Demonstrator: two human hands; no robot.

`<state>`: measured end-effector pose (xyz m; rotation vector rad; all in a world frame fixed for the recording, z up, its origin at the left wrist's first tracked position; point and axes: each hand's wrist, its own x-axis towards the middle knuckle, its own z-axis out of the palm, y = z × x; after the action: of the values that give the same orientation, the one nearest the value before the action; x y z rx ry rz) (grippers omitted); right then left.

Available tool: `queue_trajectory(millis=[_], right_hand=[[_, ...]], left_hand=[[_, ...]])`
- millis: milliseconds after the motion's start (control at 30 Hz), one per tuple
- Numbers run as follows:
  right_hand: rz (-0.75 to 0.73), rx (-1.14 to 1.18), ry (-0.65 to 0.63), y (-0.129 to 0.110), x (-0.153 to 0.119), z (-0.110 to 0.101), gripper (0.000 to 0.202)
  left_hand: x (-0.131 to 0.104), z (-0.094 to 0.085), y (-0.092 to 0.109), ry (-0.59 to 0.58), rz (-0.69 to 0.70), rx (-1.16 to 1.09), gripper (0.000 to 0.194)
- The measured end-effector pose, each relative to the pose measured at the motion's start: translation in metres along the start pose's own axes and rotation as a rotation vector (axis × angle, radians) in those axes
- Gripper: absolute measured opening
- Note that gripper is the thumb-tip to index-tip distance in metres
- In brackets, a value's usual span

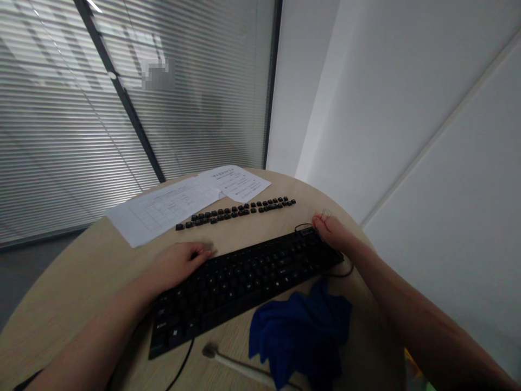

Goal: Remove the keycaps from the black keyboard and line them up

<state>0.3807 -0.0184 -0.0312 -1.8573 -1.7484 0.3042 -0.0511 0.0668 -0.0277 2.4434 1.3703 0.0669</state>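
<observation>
Soft, rather dim light comes through the blinds toward eleven o'clock, with pale glare at ten, while shadow darkens the desk toward six, fine detail looks soft and slightly grainy, and wide-angle distortion leans straight lines near the edges.
</observation>
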Motion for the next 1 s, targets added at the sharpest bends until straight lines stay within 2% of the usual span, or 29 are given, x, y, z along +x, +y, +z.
queue_trajectory(millis=[233, 400, 500, 733, 1000], right_hand=[[-0.028, 0.048, 0.093, 0.008, -0.009, 0.008, 0.031], [0.091, 0.288, 0.178, 0.02, -0.011, 0.018, 0.035], [0.124, 0.345, 0.222, 0.023, -0.013, 0.022, 0.037], [0.122, 0.335, 0.262, 0.02, -0.016, 0.021, 0.035], [0.113, 0.421, 0.258, 0.029, -0.013, 0.027, 0.035]], left_hand=[[-0.003, -0.001, 0.003, 0.029, -0.02, -0.009, 0.048], [-0.003, -0.003, 0.006, 0.029, -0.024, 0.008, 0.048], [-0.004, -0.005, 0.009, 0.037, -0.02, 0.012, 0.047], [-0.005, -0.006, 0.01, 0.026, 0.002, -0.019, 0.05], [-0.003, -0.002, 0.004, 0.017, 0.007, -0.015, 0.05]])
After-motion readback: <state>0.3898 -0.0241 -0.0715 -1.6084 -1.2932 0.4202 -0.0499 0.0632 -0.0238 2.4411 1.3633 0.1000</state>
